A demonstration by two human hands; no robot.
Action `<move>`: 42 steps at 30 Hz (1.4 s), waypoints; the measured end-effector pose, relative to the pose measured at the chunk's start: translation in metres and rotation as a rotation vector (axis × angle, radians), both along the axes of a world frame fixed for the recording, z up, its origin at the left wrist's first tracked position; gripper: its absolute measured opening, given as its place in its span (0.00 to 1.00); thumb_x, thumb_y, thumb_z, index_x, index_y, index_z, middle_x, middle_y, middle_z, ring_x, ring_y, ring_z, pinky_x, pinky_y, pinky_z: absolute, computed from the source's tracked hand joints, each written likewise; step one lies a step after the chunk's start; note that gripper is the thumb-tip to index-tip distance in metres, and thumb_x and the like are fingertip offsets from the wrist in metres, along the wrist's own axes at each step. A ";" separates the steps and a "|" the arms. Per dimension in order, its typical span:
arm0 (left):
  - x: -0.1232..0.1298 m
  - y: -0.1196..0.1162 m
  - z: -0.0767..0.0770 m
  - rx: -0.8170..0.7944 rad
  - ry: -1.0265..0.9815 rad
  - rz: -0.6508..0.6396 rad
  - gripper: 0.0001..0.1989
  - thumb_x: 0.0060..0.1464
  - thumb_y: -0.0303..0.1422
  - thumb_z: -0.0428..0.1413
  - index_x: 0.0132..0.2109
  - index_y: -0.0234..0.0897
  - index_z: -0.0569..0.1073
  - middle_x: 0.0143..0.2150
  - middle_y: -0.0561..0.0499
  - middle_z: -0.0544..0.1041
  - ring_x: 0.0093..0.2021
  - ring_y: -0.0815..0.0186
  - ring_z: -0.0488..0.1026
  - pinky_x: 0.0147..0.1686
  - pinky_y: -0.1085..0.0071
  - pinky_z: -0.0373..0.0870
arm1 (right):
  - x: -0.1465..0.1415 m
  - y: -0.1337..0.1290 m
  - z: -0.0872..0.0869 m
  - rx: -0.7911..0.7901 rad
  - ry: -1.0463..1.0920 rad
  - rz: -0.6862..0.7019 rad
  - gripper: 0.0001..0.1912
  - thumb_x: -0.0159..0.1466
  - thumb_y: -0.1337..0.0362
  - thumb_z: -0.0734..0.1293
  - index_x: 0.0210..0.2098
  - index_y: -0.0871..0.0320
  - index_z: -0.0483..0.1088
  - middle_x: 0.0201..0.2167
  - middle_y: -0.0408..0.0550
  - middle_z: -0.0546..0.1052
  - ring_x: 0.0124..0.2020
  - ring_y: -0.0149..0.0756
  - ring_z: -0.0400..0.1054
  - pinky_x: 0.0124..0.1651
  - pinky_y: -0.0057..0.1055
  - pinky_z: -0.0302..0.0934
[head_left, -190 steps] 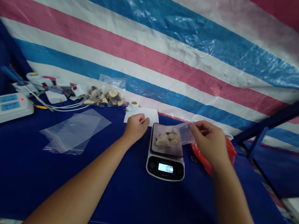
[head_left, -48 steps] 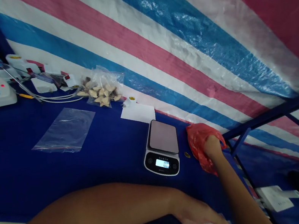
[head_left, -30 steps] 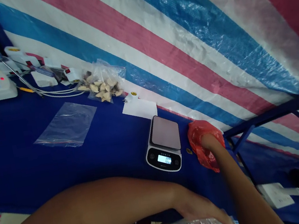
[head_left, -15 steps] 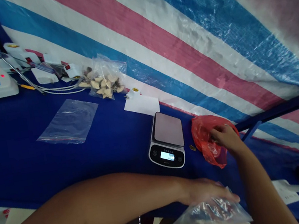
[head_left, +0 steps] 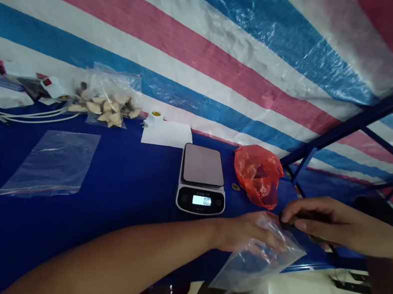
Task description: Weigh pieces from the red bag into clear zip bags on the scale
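Note:
My left hand [head_left: 252,234] grips a clear plastic bag [head_left: 248,267] near the table's front edge, the fingers partly behind the film. Close to the bag's right side, my right hand [head_left: 328,225] is closed around some dark brown pieces; their kind is too hard to make out. A crumpled red plastic bag [head_left: 248,171] stands open just beyond both hands. Left of it sits a digital kitchen scale [head_left: 202,166] with a bare platform and a lit display reading 0.0. One small brownish piece [head_left: 236,186] lies between the scale and the red bag.
A flat clear zip bag [head_left: 50,162] lies on the blue tabletop [head_left: 119,181]. Behind it are a bag of pale chunky pieces [head_left: 111,106], white paper [head_left: 166,134], cables and white plugs. A striped sheet [head_left: 205,64] hangs at the back; a blue frame bar [head_left: 359,121] crosses the right.
My right hand has come out of the red bag with dark pieces and moved down beside the clear bag. The view has shifted right.

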State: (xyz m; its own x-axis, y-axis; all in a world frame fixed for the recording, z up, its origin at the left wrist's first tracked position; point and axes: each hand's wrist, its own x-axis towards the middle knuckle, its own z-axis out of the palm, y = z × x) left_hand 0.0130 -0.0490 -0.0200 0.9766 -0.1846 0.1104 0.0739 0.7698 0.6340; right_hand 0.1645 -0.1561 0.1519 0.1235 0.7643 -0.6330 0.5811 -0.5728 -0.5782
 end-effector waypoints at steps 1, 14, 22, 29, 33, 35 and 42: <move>0.001 0.000 -0.001 0.016 -0.026 -0.013 0.30 0.35 0.36 0.72 0.48 0.38 0.73 0.42 0.50 0.75 0.42 0.63 0.74 0.43 0.63 0.70 | -0.001 0.001 0.001 -0.020 0.006 0.044 0.17 0.69 0.49 0.68 0.50 0.50 0.76 0.35 0.45 0.74 0.26 0.28 0.65 0.28 0.25 0.59; 0.006 0.004 -0.005 0.069 -0.082 -0.093 0.24 0.39 0.39 0.69 0.46 0.38 0.78 0.41 0.49 0.74 0.44 0.56 0.77 0.43 0.60 0.73 | -0.027 0.019 -0.011 0.008 -0.066 0.077 0.16 0.67 0.49 0.70 0.48 0.51 0.74 0.31 0.44 0.78 0.28 0.33 0.72 0.30 0.26 0.66; 0.011 0.003 -0.009 -0.026 -0.016 -0.108 0.31 0.35 0.35 0.69 0.51 0.40 0.76 0.42 0.50 0.76 0.38 0.63 0.77 0.41 0.63 0.74 | -0.034 0.029 -0.026 0.254 -0.294 0.036 0.25 0.70 0.43 0.62 0.27 0.56 0.68 0.22 0.41 0.68 0.23 0.30 0.61 0.27 0.26 0.57; 0.026 0.000 -0.023 -0.057 -0.041 -0.178 0.23 0.38 0.35 0.65 0.45 0.35 0.79 0.38 0.47 0.79 0.35 0.61 0.78 0.37 0.64 0.74 | -0.036 0.026 -0.048 0.293 -0.388 0.070 0.26 0.71 0.43 0.61 0.28 0.57 0.68 0.24 0.41 0.66 0.28 0.31 0.58 0.30 0.28 0.53; 0.033 -0.002 -0.030 -0.049 -0.073 -0.183 0.21 0.38 0.38 0.64 0.41 0.33 0.79 0.36 0.44 0.79 0.32 0.59 0.77 0.33 0.62 0.75 | -0.038 0.025 -0.045 0.318 -0.389 0.037 0.27 0.72 0.44 0.58 0.28 0.57 0.69 0.23 0.42 0.68 0.27 0.31 0.59 0.29 0.27 0.54; 0.032 -0.001 -0.028 -0.051 -0.068 -0.168 0.21 0.37 0.38 0.64 0.40 0.32 0.78 0.36 0.43 0.80 0.33 0.58 0.78 0.32 0.63 0.74 | -0.038 0.025 -0.042 0.315 -0.379 0.032 0.27 0.73 0.44 0.58 0.29 0.57 0.70 0.23 0.42 0.70 0.26 0.32 0.61 0.29 0.28 0.55; 0.017 0.005 -0.016 -0.001 -0.007 -0.199 0.18 0.44 0.40 0.63 0.42 0.35 0.78 0.34 0.47 0.77 0.36 0.57 0.79 0.39 0.58 0.75 | -0.039 0.024 -0.040 0.335 -0.379 0.019 0.25 0.71 0.44 0.62 0.30 0.57 0.73 0.26 0.44 0.75 0.28 0.33 0.65 0.32 0.28 0.59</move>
State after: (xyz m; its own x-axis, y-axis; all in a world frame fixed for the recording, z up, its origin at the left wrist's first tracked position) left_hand 0.0297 -0.0438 -0.0360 0.9201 -0.3739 0.1169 0.2206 0.7412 0.6341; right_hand 0.1254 -0.1319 0.1115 0.2810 0.9221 -0.2659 0.7946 -0.3789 -0.4744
